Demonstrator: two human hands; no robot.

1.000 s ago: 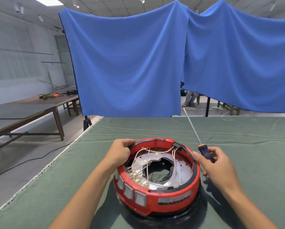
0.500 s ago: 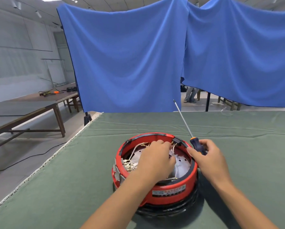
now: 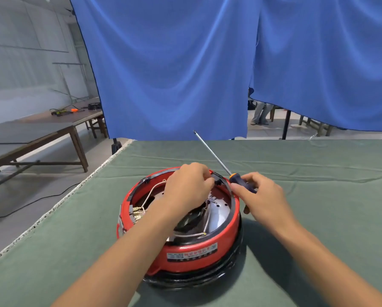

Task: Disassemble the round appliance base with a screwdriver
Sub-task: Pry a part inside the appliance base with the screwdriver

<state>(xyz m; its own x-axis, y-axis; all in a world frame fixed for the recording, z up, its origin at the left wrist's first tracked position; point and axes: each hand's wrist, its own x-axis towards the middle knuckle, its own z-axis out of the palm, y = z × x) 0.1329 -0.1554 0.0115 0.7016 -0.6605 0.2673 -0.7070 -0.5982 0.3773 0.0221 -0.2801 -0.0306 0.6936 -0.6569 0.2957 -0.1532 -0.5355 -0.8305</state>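
**Appliance base open, internals not yet removed**

The round red plastic appliance base (image 3: 181,220), seated on a black lower ring, stood on the green cloth-covered desk (image 3: 318,196), near its front edge and directly before the person. Its underside cover was already absent: the silver metal inner plate (image 3: 218,216), white wiring (image 3: 154,188) and brass terminals (image 3: 136,211) at the base's left inner wall lay exposed. I judged the task to be partly done, with the casing opened and the wiring, plate and remaining fasteners yet to come out.

The left hand (image 3: 187,187) reached over the far rim of the base, its fingers curled at a small black fitting (image 3: 217,179) on that rim. Whether they pinched the fitting or a wire beside it could not be told, the fingertips being hidden.

The right hand (image 3: 263,196) rested against the base's right rim. Its fingers were clamped on the dark blue and orange handle of the long-shafted screwdriver (image 3: 218,159), whose tip pointed up and away from the base, engaged in no screw.

Beyond the desk hung a blue fabric backdrop (image 3: 174,63).
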